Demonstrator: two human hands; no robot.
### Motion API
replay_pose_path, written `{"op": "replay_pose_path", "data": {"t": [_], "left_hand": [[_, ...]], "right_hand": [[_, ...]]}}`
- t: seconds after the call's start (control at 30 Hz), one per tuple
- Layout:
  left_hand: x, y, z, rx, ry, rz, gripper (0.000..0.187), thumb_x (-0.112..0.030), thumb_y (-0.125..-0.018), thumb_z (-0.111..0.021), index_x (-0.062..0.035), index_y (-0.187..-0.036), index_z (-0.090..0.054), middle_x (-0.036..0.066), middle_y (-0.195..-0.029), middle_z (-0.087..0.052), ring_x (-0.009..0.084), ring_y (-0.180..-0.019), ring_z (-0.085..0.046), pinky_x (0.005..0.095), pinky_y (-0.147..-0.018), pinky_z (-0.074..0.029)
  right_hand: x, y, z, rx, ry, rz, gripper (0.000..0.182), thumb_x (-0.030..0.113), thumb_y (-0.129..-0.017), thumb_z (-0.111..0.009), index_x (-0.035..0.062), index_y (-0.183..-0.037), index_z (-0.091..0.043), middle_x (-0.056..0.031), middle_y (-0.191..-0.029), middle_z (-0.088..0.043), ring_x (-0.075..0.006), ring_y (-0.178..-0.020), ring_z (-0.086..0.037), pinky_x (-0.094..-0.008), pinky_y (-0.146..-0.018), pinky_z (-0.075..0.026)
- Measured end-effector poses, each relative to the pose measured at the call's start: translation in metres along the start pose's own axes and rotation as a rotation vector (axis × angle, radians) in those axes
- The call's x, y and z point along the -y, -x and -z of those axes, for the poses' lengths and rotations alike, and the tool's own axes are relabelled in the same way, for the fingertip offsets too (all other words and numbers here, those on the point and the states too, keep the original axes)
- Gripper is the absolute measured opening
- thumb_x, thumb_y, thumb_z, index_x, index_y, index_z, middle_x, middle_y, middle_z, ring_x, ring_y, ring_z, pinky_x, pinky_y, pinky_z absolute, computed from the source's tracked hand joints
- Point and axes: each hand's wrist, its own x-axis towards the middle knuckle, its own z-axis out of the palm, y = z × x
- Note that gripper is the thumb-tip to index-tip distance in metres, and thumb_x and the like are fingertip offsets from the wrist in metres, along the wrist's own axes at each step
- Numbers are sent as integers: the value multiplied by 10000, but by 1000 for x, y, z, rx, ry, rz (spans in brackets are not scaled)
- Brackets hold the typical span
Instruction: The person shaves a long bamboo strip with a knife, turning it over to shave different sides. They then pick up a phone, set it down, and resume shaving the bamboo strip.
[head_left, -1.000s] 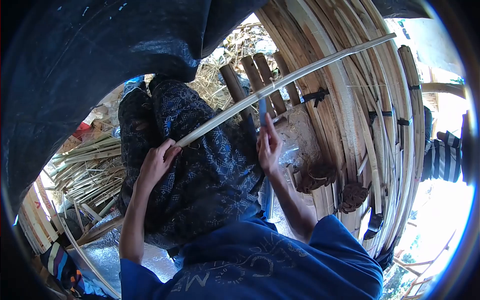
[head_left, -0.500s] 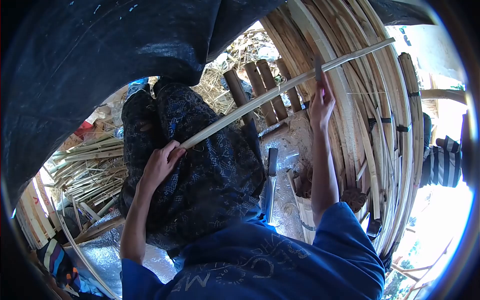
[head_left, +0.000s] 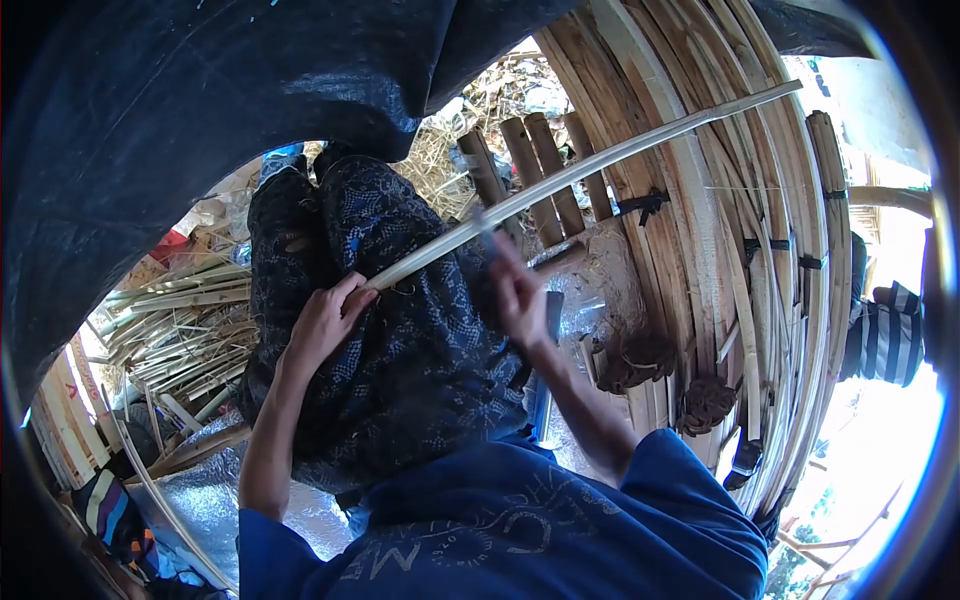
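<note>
A long pale bamboo strip (head_left: 600, 160) runs diagonally from my lap up to the upper right. Its lower end is pinched in my left hand (head_left: 325, 318), above the dark patterned cloth (head_left: 400, 370) over my legs. My right hand (head_left: 520, 300), blurred by motion, is closed round the handle of a knife (head_left: 483, 222). The knife's blade, also blurred, lies against or just over the middle of the strip.
Long wooden strips (head_left: 700, 260) tied with black bands stand in a curved bundle at the right. Short brown bamboo pieces (head_left: 530, 170) lie ahead. Thin split sticks (head_left: 190, 320) are piled at the left. A black sheet (head_left: 200, 130) hangs at the upper left.
My right hand and the knife have moved left and down along the strip, from near the wooden bundle to the strip's middle. My left hand keeps its hold almost unmoved.
</note>
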Motion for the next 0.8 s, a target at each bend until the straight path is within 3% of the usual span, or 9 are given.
{"op": "replay_pose_path", "data": {"t": [0.13,0.17,0.27,0.3,0.33,0.4,0.47,0.7,0.8], "left_hand": [[-3,-3,2,7,19,-1,254,-288,-963,-565,-35,-968,-540,203,-795,-651,410,-802,-626,442,-614,-469],[-4,-2,3,7,24,1,251,-284,-962,-567,-35,-962,-538,202,-793,-649,409,-796,-626,442,-609,-465],[-5,2,5,6,16,10,239,-273,-960,-571,-36,-957,-539,202,-787,-644,407,-783,-626,439,-601,-459],[-6,0,4,9,8,10,230,-265,-960,-573,-37,-958,-541,203,-783,-642,405,-776,-626,436,-599,-457],[-6,0,4,14,10,1,230,-265,-960,-573,-37,-958,-541,203,-783,-642,405,-776,-626,436,-599,-457],[-6,1,2,-16,31,16,208,-240,-957,-579,-34,-957,-554,206,-775,-638,401,-768,-629,422,-597,-459],[-6,0,1,-10,41,9,199,-230,-955,-584,-33,-958,-561,206,-774,-639,398,-771,-632,414,-598,-463],[-5,0,-1,-47,77,-22,191,-216,-950,-595,-27,-965,-575,209,-756,-631,386,-754,-641,393,-590,-464],[-1,0,-2,-23,40,-6,193,-218,-953,-592,-26,-966,-573,208,-742,-626,374,-728,-650,390,-575,-459]], "right_hand": [[0,21,-12,249,-7,-77,385,95,-988,-507,44,-1370,-507,30,-945,-604,-19,-734,-487,-179,-615,-407],[2,21,-5,222,-111,-217,387,109,-993,-494,43,-1374,-501,11,-1000,-622,-19,-754,-507,-179,-628,-420],[-9,-3,30,-44,96,14,397,170,-1001,-472,56,-1381,-495,-57,-991,-646,-31,-637,-507,-187,-568,-429],[2,-29,43,-145,125,340,375,205,-1024,-412,52,-1348,-524,21,-669,-536,-22,-483,-428,-184,-376,-323],[9,-52,70,-179,150,356,377,219,-1016,-435,76,-1353,-523,28,-624,-532,-23,-431,-392,-189,-354,-318],[46,-85,109,-358,336,211,410,98,-965,-453,99,-1370,-519,-3,-643,-589,-27,-484,-399,-218,-410,-283],[67,-118,141,-427,455,213,389,119,-973,-467,98,-1355,-539,19,-551,-495,-21,-490,-410,-230,-420,-284],[58,-153,167,-413,496,175,379,146,-971,-490,98,-1341,-556,-21,-629,-582,-40,-506,-371,-271,-449,-293],[42,-155,165,-479,575,341,376,137,-967,-486,86,-1333,-560,-31,-651,-559,-54,-509,-351,-280,-452,-290]]}}
